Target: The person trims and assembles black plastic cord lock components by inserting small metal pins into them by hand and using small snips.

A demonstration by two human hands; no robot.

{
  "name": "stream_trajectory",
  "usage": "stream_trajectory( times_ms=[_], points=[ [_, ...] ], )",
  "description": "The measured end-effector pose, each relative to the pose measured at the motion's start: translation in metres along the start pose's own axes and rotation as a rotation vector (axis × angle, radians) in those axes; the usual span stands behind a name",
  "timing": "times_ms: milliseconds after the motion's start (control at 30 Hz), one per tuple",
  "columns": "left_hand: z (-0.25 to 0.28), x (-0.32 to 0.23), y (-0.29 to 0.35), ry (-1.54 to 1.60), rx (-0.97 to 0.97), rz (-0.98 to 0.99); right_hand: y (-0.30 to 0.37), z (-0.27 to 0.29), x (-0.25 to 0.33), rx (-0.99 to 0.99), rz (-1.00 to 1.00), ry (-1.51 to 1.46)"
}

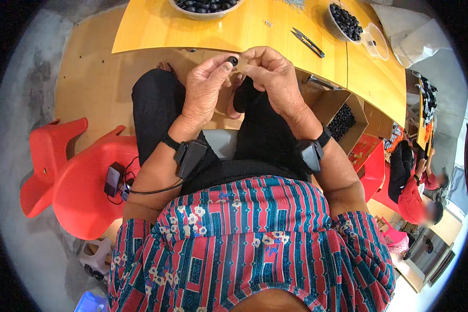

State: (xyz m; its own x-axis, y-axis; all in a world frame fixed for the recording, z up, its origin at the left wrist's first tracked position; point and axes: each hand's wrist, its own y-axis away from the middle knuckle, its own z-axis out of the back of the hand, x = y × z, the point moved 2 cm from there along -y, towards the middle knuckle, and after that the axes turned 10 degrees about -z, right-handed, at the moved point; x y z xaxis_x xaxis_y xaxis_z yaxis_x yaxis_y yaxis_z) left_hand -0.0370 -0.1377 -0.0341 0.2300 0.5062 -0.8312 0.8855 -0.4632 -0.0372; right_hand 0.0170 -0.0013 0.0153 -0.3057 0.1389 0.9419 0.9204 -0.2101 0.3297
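Note:
My left hand (204,89) pinches a small round black part (233,61) between thumb and fingertips. A dark hole shows in its end. Close by on the right, my right hand (273,78) is closed with thumb and forefinger pressed together. Whatever those fingers hold, if anything, is too small to make out. Both hands are over my lap, just short of the table's (275,31) near edge. A pair of thread snips (308,42) lies on the yellow tabletop beyond my right hand.
Bowls of black parts stand on the table, one at the back left (205,14), one at the right (332,25), beside a clear lid (374,41). Tiny silvery pieces (295,4) lie between them. Under the table is a carton (360,122); red chairs (83,192) are at left. Other people sit far right.

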Motion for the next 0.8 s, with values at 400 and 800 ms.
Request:
stream_trajectory(
  times_ms=[400,800],
  points=[
    [-0.002,-0.003,-0.002,0.196,0.157,0.292,0.000,0.004,0.012,0.054,0.252,0.425],
    [-0.003,0.002,-0.004,0.116,0.215,0.311,-0.048,0.077,0.022,-0.542,0.384,0.836]
  ],
)
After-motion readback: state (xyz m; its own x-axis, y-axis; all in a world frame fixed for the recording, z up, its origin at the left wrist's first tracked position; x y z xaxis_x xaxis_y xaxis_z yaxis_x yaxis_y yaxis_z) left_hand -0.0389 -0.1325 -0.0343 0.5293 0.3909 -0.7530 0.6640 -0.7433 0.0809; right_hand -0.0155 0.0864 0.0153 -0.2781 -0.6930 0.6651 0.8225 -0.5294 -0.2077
